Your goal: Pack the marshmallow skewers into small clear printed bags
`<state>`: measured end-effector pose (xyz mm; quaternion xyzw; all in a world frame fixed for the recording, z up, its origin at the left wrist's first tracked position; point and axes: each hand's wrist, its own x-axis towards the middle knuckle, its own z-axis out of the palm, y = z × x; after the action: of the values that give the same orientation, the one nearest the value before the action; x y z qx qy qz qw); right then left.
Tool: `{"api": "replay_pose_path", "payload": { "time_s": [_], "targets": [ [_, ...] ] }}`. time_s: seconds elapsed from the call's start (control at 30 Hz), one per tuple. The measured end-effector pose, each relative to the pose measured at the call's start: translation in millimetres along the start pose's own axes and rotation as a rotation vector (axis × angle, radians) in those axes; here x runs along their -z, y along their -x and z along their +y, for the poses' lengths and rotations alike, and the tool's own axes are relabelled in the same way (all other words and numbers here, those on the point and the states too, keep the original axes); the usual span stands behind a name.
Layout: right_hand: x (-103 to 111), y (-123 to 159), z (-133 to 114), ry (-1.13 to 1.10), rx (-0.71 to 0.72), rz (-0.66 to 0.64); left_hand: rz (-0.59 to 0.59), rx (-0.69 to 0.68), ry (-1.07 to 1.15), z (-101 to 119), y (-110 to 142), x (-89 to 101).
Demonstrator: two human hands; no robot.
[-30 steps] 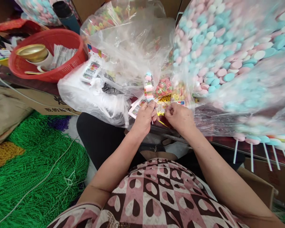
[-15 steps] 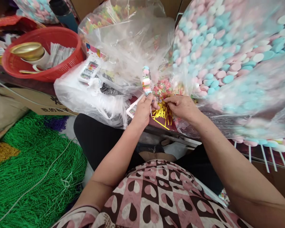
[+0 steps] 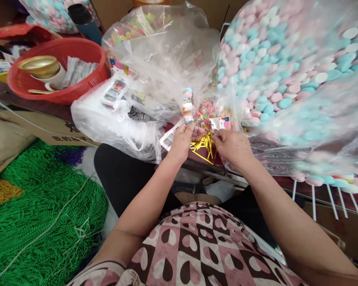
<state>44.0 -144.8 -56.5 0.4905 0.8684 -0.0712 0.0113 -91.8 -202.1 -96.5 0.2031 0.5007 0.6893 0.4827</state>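
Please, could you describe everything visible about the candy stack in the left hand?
The candy stack is a narrow column of soft-looking pastel pieces, pink, white and blue, seemingly in clear printed wrapping. It points forward, its near end pinched in the left hand, with a cloudy plastic bag beyond. The print is unreadable.

Basket (image 3: 77, 88) left, ties (image 3: 207, 147) between, candy bag (image 3: 310, 113) right.
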Motion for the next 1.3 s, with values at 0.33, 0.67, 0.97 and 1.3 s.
{"api": "replay_pose_path", "payload": {
  "time_s": [0.33,0.67,0.97,1.3],
  "targets": [
    [9.0,50.1,52.7,-0.874,0.055,0.337,-0.202,0.159,-0.014,8.9,35.0,-16.3],
    [5.7,55.9,30.9,-0.765,0.202,0.384,-0.358,0.271,-0.025,3.2,55.0,-38.4],
    [-0.7,55.2,26.4,-0.849,0.106,0.384,-0.334,0.241,0.039,-3.6,55.0,-32.7],
    [-11.5,60.6,20.7,-1.566,-0.115,0.147,-0.534,0.460,0.179,8.7,62.6,-31.0]
  ]
}}
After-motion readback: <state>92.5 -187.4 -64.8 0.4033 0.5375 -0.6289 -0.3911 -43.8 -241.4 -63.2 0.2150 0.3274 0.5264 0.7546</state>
